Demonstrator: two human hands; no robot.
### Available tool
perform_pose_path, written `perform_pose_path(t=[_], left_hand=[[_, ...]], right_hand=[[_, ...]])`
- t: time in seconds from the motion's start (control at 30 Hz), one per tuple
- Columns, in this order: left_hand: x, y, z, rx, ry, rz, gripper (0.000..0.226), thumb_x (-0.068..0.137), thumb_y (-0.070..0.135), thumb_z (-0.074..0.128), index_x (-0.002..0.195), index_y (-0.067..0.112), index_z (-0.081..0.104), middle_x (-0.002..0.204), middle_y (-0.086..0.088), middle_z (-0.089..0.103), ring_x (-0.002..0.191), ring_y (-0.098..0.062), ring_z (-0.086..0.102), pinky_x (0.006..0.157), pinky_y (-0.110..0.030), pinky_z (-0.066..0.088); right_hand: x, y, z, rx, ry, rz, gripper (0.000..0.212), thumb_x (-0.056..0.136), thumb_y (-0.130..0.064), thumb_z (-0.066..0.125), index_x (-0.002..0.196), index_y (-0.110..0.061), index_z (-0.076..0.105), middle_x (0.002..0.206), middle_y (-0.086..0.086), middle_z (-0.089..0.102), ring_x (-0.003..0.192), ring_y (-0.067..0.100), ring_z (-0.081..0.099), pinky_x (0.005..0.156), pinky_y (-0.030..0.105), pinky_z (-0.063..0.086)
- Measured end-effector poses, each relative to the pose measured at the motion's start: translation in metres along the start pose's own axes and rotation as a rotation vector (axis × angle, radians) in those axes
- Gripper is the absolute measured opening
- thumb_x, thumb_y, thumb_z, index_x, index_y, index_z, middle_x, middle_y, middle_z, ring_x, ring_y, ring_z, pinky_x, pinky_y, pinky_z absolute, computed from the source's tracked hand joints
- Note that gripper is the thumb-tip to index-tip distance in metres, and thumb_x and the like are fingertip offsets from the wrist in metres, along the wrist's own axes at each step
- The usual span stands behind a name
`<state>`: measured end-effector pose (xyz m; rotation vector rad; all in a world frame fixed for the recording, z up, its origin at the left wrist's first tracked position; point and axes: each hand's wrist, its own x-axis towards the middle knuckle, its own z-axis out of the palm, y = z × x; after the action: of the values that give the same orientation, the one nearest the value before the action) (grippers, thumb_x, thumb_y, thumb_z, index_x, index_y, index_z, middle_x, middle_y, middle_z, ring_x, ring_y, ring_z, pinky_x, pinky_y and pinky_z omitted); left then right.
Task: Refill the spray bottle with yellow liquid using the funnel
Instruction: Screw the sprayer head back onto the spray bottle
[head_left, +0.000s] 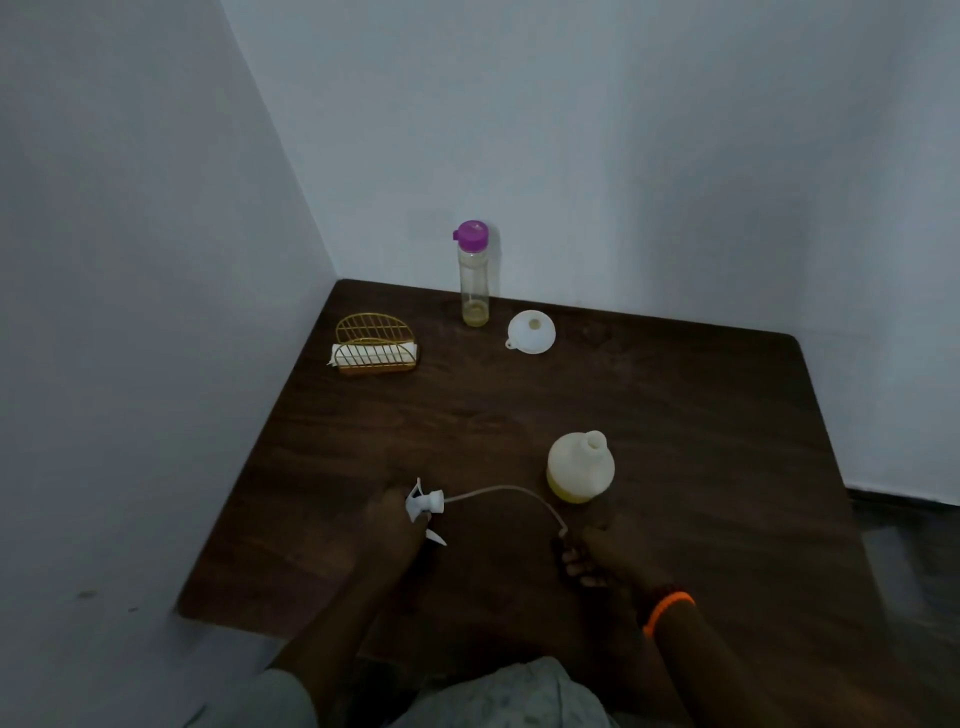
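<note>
Hands share the removed sprayer head (426, 504): left hand (395, 525) grips it beside the uncapped spray bottle (580, 467), right hand (597, 553) pinches its tube end (562, 530), likely keeping drips off the table (701, 415).

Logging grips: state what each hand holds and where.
Left hand grips the spray head at its trigger end; right hand seems to hold nothing.

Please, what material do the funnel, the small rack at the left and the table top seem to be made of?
Funnel: probably plastic, white and slightly translucent, with a matte look and a moulded hanging loop.
Rack: thin metal wire, gold-coloured with a light shine, bent into arches; white napkins appear to lie in it.
Table top: dark brown with a wood-grain pattern; solid wood or laminate cannot be told in this dim light.
</note>
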<state>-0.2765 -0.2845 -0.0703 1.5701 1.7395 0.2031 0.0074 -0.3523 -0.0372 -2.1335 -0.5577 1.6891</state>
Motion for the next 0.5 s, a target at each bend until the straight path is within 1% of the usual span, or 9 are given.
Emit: perform_pose_path(t=[0.07, 0.1, 0.13, 0.2, 0.3, 0.4, 0.43, 0.5], left_hand=[[0.001, 0.0, 0.0, 0.007, -0.03, -0.042, 0.032, 0.097, 0.026, 0.06, 0.114, 0.0, 0.065, 0.113, -0.01, 0.067, 0.103, -0.019, 0.064, 0.09, -0.028, 0.047], [0.0, -0.001, 0.001, 0.015, -0.011, -0.04, 0.03, 0.096, 0.027, 0.062, 0.11, 0.001, 0.066, 0.109, -0.009, 0.068, 0.101, -0.017, 0.065, 0.087, -0.028, 0.049], [0.0, -0.003, 0.002, 0.004, 0.031, -0.031, 0.028, 0.093, 0.027, 0.066, 0.105, 0.002, 0.068, 0.104, -0.008, 0.069, 0.097, -0.018, 0.067, 0.081, -0.028, 0.051], [-0.005, -0.004, 0.004, -0.028, 0.11, -0.021, 0.026, 0.088, 0.029, 0.071, 0.101, 0.006, 0.07, 0.097, -0.005, 0.07, 0.092, -0.02, 0.068, 0.075, -0.024, 0.047], [-0.014, 0.002, -0.003, -0.02, 0.187, 0.049, 0.027, 0.083, 0.033, 0.074, 0.103, 0.014, 0.07, 0.098, 0.002, 0.069, 0.092, -0.014, 0.066, 0.076, -0.023, 0.047], [-0.022, 0.017, -0.021, -0.063, 0.246, 0.111, 0.031, 0.084, 0.031, 0.075, 0.108, 0.015, 0.066, 0.1, 0.009, 0.064, 0.089, -0.005, 0.059, 0.073, -0.014, 0.042], [-0.024, 0.023, -0.028, -0.076, 0.254, 0.117, 0.035, 0.084, 0.032, 0.075, 0.112, 0.015, 0.065, 0.101, 0.008, 0.063, 0.091, -0.005, 0.058, 0.075, -0.015, 0.044], [-0.031, 0.038, -0.046, -0.119, 0.271, 0.112, 0.04, 0.082, 0.033, 0.077, 0.116, 0.018, 0.063, 0.106, 0.006, 0.065, 0.097, -0.009, 0.062, 0.083, -0.025, 0.052]], right_hand=[[-0.003, -0.001, -0.001, -0.042, 0.016, -0.03, 0.02, 0.09, -0.024, 0.07, 0.093, -0.006, 0.074, 0.082, 0.01, 0.075, 0.069, 0.019, 0.068, 0.064, 0.031, 0.053], [-0.005, -0.001, -0.003, -0.056, 0.019, -0.045, 0.02, 0.09, -0.025, 0.07, 0.092, -0.005, 0.074, 0.083, 0.01, 0.075, 0.07, 0.019, 0.068, 0.064, 0.031, 0.052], [-0.007, -0.001, -0.004, -0.063, 0.022, -0.057, 0.02, 0.09, -0.025, 0.07, 0.09, -0.005, 0.075, 0.084, 0.01, 0.076, 0.07, 0.02, 0.068, 0.064, 0.031, 0.052], [-0.011, -0.001, -0.006, -0.079, 0.028, -0.087, 0.02, 0.089, -0.026, 0.07, 0.085, -0.007, 0.075, 0.085, 0.011, 0.077, 0.071, 0.02, 0.069, 0.065, 0.032, 0.053], [-0.017, -0.005, -0.012, -0.11, 0.022, -0.159, 0.021, 0.089, -0.024, 0.07, 0.084, -0.004, 0.076, 0.084, 0.01, 0.078, 0.07, 0.02, 0.07, 0.065, 0.033, 0.053], [-0.028, -0.015, -0.022, -0.141, 0.031, -0.256, 0.021, 0.09, -0.023, 0.071, 0.088, -0.003, 0.076, 0.084, 0.011, 0.077, 0.068, 0.019, 0.069, 0.06, 0.029, 0.051], [-0.033, -0.02, -0.026, -0.159, 0.039, -0.297, 0.019, 0.09, -0.022, 0.071, 0.089, -0.004, 0.076, 0.084, 0.011, 0.077, 0.067, 0.017, 0.069, 0.058, 0.026, 0.051], [-0.042, -0.033, -0.036, -0.196, 0.07, -0.397, 0.012, 0.09, -0.017, 0.071, 0.09, -0.006, 0.077, 0.086, 0.01, 0.077, 0.064, 0.01, 0.067, 0.054, 0.02, 0.05]])
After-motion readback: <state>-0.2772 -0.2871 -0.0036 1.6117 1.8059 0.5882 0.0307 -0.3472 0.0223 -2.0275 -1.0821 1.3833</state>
